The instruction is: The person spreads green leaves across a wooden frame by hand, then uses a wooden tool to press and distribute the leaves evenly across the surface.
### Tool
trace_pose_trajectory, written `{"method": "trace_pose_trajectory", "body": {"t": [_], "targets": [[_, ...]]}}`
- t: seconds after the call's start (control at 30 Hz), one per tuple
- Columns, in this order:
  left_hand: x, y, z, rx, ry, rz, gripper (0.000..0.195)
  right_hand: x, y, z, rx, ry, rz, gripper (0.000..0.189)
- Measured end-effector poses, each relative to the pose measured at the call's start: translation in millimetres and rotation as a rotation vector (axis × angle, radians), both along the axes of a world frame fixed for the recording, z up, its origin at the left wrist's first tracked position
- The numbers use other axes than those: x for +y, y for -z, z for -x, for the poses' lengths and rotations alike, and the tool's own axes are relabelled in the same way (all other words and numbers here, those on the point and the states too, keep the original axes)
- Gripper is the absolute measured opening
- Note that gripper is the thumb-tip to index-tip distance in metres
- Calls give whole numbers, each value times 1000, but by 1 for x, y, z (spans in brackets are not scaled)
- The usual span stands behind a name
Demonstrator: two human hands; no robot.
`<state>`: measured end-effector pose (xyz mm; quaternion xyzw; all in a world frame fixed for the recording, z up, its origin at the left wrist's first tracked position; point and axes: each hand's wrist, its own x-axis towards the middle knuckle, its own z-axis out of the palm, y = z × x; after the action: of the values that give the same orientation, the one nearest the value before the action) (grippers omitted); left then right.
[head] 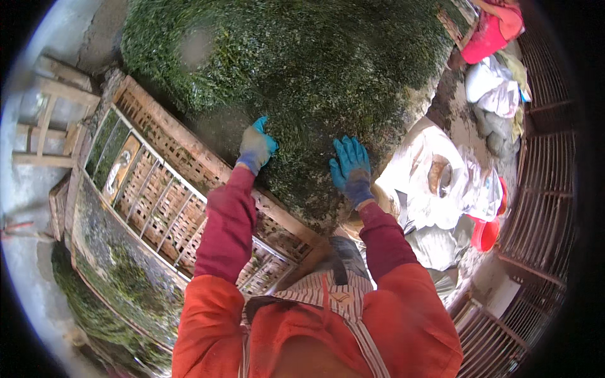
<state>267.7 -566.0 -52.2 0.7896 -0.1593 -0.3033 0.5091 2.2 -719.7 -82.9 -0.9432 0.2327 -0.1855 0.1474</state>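
A large mass of dark green, chopped-looking plant material covers the surface before me. My left hand, in a blue-and-grey glove, is at its near left edge, thumb apart from the partly curled fingers; whether it grips any of the material cannot be told. My right hand, in the same kind of glove, lies palm down near the mass's right corner, fingers spread, holding nothing. Below my left hand is a wooden-framed woven tray with a metal rack over it, green bits scattered on the weave.
White sacks and a red bucket stand at right, beside a barred metal partition. Another person in pink is at the upper right. A wooden frame stands at left; more green material lies at lower left.
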Motion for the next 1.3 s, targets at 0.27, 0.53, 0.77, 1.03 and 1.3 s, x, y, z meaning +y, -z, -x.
{"method": "trace_pose_trajectory", "body": {"t": [0.27,0.53,0.77,1.03,1.3], "targets": [[30,-138,-3,-29,-4,276,54,-4,-67,-24,-384,-133,-422,70],[-1,-235,-28,-1275,684,422,24,-9,-180,-142,-469,-641,-924,53],[42,-44,-33,-349,-4,-572,123,-31,-239,-189,77,-456,-1217,29],[-14,-23,-33,-247,-414,-907,135,-64,-322,-240,-619,-630,-1445,33],[16,55,-85,-120,-729,-267,44,-58,-147,-159,-210,-304,-1552,27]]}}
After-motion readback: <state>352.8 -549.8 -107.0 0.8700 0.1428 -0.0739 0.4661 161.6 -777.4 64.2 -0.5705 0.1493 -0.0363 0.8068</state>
